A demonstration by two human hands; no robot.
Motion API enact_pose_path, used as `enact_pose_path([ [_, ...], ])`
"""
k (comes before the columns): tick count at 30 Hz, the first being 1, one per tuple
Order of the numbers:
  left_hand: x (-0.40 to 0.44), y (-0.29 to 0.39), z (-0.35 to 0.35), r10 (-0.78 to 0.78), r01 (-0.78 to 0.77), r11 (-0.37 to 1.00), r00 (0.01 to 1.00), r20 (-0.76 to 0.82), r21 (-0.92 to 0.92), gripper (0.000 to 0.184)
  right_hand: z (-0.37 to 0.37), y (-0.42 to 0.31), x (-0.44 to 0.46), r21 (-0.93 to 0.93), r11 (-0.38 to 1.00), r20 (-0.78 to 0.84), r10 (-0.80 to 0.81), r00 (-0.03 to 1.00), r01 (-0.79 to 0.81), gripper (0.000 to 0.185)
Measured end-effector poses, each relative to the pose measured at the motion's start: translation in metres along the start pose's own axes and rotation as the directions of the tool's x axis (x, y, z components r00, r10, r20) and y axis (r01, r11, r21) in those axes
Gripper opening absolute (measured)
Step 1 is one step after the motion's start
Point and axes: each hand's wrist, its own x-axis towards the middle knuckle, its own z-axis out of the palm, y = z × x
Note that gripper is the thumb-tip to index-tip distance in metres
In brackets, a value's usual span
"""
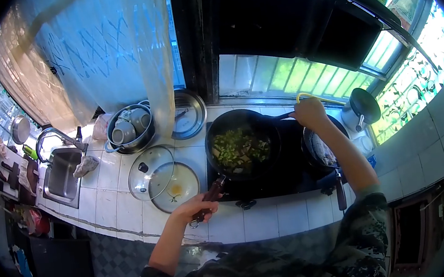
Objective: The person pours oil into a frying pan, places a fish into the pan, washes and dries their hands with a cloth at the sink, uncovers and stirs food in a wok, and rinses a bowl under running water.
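Note:
A dark wok [267, 158] with chopped green vegetables and pale pieces [239, 150] sits on the left side of the black stove. My left hand [194, 207] is closed round the wok's brown handle [215, 189], near its end. At the far right, my right hand [310, 113] grips a slim dark handle [283, 116] that meets the wok's rim. Whether that handle belongs to the wok or to a utensil, I cannot tell. A second pan [321, 149] with a dark handle lies partly behind my right forearm. Behind my right hand runs a yellow hose [326, 97].
Left of the stove are a glass lid [151, 172], a plate with yellow food [190, 195], a pot of bowls [146, 137] and a large metal lid [196, 110]. A sink [63, 174] lies further left. A dark-topped pot [365, 107] stands right; the range hood [269, 20] hangs above.

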Motion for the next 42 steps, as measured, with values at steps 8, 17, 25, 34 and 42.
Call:
enact_pose_path([
  [8, -0.003, 0.01, -0.006, -0.023, 0.022, 0.999, 1.0, 0.004, 0.034, 0.049, 0.064, -0.023, 0.051, 0.229, 0.972, 0.134, -0.075, 0.988, 0.043, 0.063],
  [17, -0.002, 0.009, -0.007, -0.037, 0.037, 0.999, 0.999, -0.009, 0.031, 0.048, 0.04, -0.015, 0.016, 0.16, 0.933, -0.242, -0.28, 0.929, 0.323, 0.051],
  [25, -0.003, 0.01, -0.007, -0.003, 0.009, 0.994, 0.999, -0.049, 0.11, 0.044, 0.017, 0.018, 0.011, 0.076, 0.994, -0.11, -0.075, 0.991, 0.083, 0.047],
  [34, -0.002, 0.01, -0.01, -0.013, 0.031, 0.975, 0.996, -0.083, 0.222, 0.026, 0.022, -0.034, 0.099, 0.256, 0.966, 0.219, -0.015, 0.976, -0.042, 0.047],
  [42, -0.003, 0.009, -0.007, 0.029, -0.014, 0.985, 0.996, -0.086, 0.172, 0.024, -0.053, -0.037, 0.062, 0.344, 0.872, 0.199, -0.431, 0.88, 0.349, 0.029],
])
